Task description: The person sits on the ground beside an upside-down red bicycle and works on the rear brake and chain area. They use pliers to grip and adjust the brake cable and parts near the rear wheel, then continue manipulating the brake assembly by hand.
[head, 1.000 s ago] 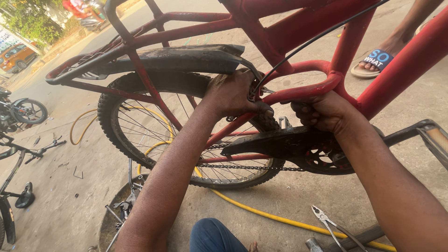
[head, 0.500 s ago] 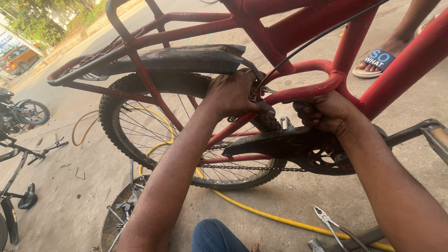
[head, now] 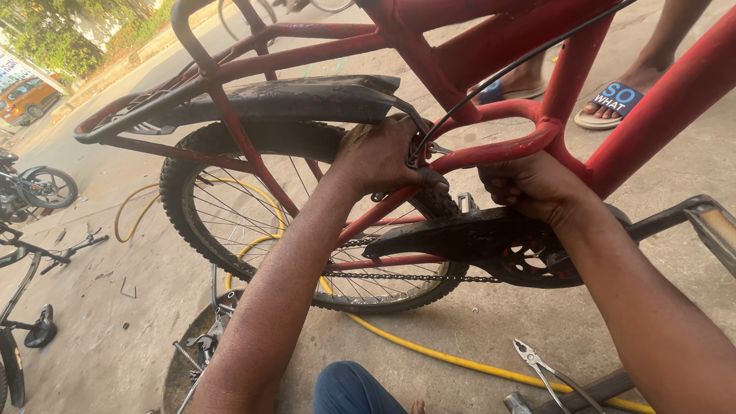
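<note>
two hands work at the rear brake of a red bicycle frame (head: 498,46), where the black brake cable (head: 521,61) runs down to the bridge between the stays, just in front of the rear tyre (head: 230,138). the left hand (head: 379,157) is closed around that spot, thumb lying along the lower stay, fingers pressing on the cable end and what looks like a small metal brake part; the part itself is mostly hidden under the fingers. the right hand (head: 537,188) is clenched just beside it, under the curved red tube and above the black chain guard (head: 460,234); whether it grips a tool or the tube i cannot tell.

as a judgement, the fitting at the brake is mid-way: the cable is already routed to the bridge, yet both hands remain busy there, so nothing looks finished.

further out, a dusty black mudguard (head: 284,100) sits over the wheel, the chain (head: 406,277) hangs below, a yellow hose (head: 429,353) crosses the concrete floor, and pliers (head: 548,372) lie near it. another person's sandalled foot (head: 613,103) stands beyond the frame.
</note>
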Available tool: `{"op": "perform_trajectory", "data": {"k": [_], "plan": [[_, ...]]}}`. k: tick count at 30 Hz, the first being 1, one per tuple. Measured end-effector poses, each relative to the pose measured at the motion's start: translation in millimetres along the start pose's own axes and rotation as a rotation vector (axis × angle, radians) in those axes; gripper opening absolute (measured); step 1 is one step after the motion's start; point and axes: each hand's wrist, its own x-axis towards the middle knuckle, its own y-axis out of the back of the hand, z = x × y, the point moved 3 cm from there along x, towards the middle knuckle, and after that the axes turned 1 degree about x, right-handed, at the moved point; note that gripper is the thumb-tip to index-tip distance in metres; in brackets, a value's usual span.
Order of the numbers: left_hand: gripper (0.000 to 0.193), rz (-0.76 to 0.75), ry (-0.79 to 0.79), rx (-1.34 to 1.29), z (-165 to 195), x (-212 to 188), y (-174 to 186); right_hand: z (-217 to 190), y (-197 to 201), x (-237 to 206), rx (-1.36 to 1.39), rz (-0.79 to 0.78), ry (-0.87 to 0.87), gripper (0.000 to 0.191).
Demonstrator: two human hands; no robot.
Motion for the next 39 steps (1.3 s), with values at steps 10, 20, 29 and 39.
{"op": "perform_trajectory", "data": {"k": [10,20,29,39], "plan": [[0.078,-0.033,0.021,-0.003,0,-1,3,-6,-24,-15,-0.990,0.213,0.518,0.021],[0.076,0.052,-0.037,-0.013,4,-6,5,-1,-12,-12,-0.054,0.177,-0.089,0.015],[0.074,0.049,-0.035,-0.005,3,-5,3,-3,-12,-9,0.172,-0.006,-0.195,0.028],[0.077,0.063,-0.035,0.022,0,-1,-1,0,-7,-7,0.240,-0.100,-0.170,0.017]]}}
